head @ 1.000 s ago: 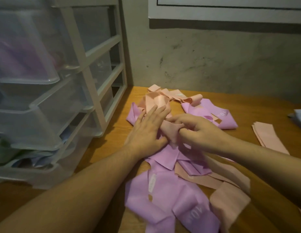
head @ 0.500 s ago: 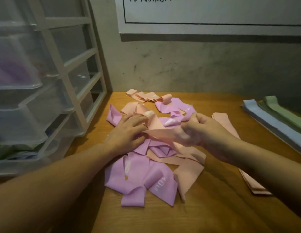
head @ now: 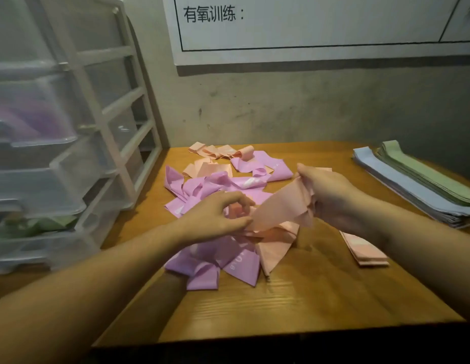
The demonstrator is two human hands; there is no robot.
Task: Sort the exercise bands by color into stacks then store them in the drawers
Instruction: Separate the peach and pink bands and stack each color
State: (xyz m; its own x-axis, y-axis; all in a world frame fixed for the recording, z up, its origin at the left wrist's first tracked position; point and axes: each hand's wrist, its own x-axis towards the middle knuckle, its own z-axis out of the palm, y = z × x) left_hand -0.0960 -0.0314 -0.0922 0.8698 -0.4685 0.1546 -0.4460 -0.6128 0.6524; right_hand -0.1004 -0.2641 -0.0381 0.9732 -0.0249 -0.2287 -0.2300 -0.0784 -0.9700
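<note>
A loose pile of purple bands (head: 202,187) and peach bands (head: 210,168) lies in the middle of the wooden table (head: 294,298). Both hands hold one peach band (head: 284,206) lifted above the pile. My left hand (head: 215,216) pinches its near end, and my right hand (head: 326,193) grips its far end, so the band stretches between them. A flat stack of peach bands (head: 365,248) lies under my right forearm. At the far right sits a stack of blue bands (head: 402,185) with green bands (head: 425,172) on top.
A white-framed unit of clear plastic drawers (head: 71,153) stands at the left, several pulled out; purple shows in an upper drawer (head: 26,119), green in a lower one (head: 39,224). A grey wall with a white printed sheet (head: 307,22) closes the back.
The peach band has been lifted out of the pile and drawn to the right. My left hand went from lying flat on the pile to pinching the band. The view tilted up.
</note>
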